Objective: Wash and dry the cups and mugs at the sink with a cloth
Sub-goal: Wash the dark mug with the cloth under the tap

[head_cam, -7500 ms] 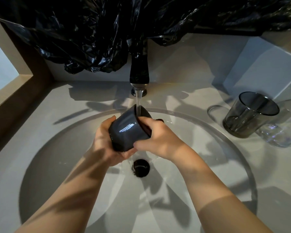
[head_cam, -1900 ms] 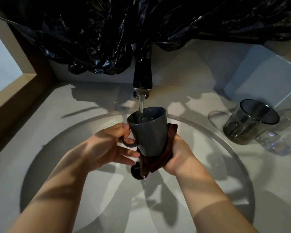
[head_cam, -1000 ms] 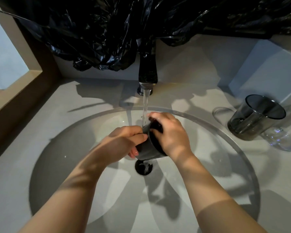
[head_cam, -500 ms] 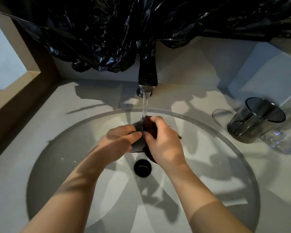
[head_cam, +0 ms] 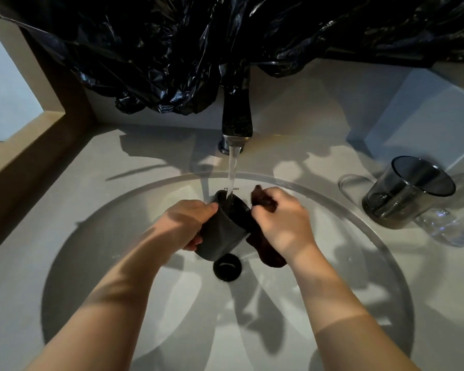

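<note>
A dark grey mug [head_cam: 221, 232] is held over the round basin [head_cam: 97, 250], tilted with its mouth up under the tap's running water [head_cam: 232, 172]. My left hand [head_cam: 184, 222] grips the mug's left side. My right hand [head_cam: 281, 223] grips a dark brown cloth [head_cam: 268, 250] just right of the mug's rim; the cloth's ends stick out above and below the fist. The mug's handle is hidden.
The black tap [head_cam: 236, 119] stands at the back of the basin, the drain [head_cam: 227, 266] right below the mug. A smoked glass tumbler [head_cam: 405, 194] and a clear glass [head_cam: 458, 223] stand on the counter at right. Black plastic sheeting [head_cam: 198, 44] hangs above.
My right hand has drawn the cloth out of the mug and off to the right. The mug's mouth is now uncovered and the water runs into it.
</note>
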### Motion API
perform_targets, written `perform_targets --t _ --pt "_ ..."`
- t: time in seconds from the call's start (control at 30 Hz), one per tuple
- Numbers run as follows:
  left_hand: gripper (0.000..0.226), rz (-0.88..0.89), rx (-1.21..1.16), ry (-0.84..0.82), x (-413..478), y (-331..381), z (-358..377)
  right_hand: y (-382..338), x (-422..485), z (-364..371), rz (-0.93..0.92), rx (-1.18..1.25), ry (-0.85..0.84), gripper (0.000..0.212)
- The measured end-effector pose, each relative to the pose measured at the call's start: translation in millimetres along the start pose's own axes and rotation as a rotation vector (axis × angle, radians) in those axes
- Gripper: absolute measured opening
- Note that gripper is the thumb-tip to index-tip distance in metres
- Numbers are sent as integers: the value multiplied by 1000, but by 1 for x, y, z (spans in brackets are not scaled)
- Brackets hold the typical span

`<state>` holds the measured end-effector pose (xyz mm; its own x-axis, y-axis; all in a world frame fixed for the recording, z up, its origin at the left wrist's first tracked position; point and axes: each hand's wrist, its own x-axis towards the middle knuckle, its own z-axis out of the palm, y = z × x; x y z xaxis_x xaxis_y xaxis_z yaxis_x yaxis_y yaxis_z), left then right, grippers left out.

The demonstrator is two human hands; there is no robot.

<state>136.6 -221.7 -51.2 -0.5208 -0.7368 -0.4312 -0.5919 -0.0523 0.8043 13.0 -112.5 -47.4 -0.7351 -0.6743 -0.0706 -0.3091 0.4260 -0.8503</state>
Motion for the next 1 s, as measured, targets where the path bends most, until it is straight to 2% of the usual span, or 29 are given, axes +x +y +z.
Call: perform_targets --t 0.13,0.23,0.43,0.67,1.0 --pt "41 -77 -143 -67 -3 5 3 0 2 -8 175 235 97 10" --pt "44 -58 -222 -86 -5 4 3 -1 0 -7 211 285 115 9" --pt "38 -56 -293 56 -16 -3 7 -6 -13 -21 249 440 181 10" --pt "35 -37 -246 60 -19 -2 14 -1 -13 -11 302 391 160 14" --pt "35 -32 -285 18 -28 2 13 -1 -23 -9 296 277 55 7"
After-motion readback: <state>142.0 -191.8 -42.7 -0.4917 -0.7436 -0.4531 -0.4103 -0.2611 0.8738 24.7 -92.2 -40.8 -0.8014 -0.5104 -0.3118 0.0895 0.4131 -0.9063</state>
